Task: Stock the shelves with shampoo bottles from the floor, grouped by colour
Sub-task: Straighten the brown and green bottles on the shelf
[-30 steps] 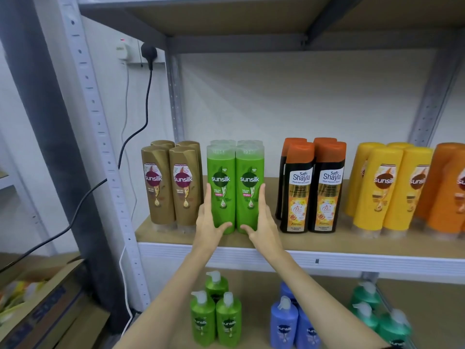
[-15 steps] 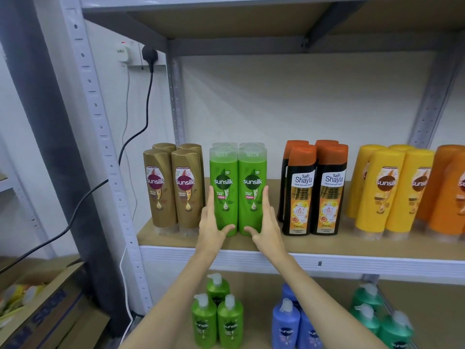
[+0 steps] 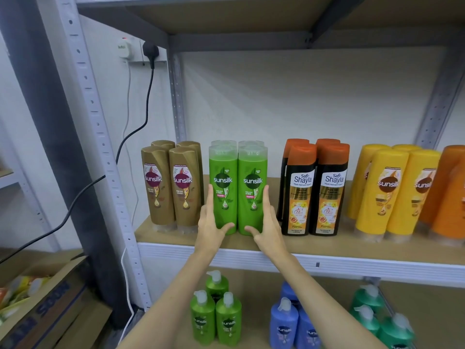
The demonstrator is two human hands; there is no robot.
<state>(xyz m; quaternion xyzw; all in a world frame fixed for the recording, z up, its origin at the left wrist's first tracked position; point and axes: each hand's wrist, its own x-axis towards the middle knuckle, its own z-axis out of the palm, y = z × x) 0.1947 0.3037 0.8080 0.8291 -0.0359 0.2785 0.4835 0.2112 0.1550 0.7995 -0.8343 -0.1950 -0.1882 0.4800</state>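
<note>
The green shampoo bottles [image 3: 237, 190] stand upright on the shelf [image 3: 327, 244] between both hands. The left hand [image 3: 211, 224], at 9 o'clock, and the right hand [image 3: 268, 226], at 3 o'clock, press their sides with straight fingers, thumbs across the fronts.

bare arms, nothing worn

from my feed i see two forearms, both bare from the lower edge of the frame up to the wrists. no sleeve or cuff shows on either one, and no watch, band or glove. my left hand [image 3: 214, 229] and my right hand [image 3: 268, 231] carry no rings that i can make out. the fingers are slim with short nails. the upper arms lie outside the frame.
</note>
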